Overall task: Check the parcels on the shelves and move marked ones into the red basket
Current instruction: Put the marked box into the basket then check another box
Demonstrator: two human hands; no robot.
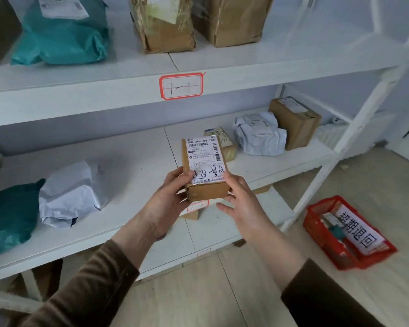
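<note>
While gripped from both sides at frame centre, small cardboard parcel [204,171] with handwritten marks across its shipping label.

Held by left hand [168,199] and right hand [242,201], fingers curled on its near end, over the middle shelf [132,149]; red basket [347,234] on the floor, lower right; teal bag [64,36] upper left.

Labelled brown parcel [204,171]; red basket [347,234] floorward
</note>
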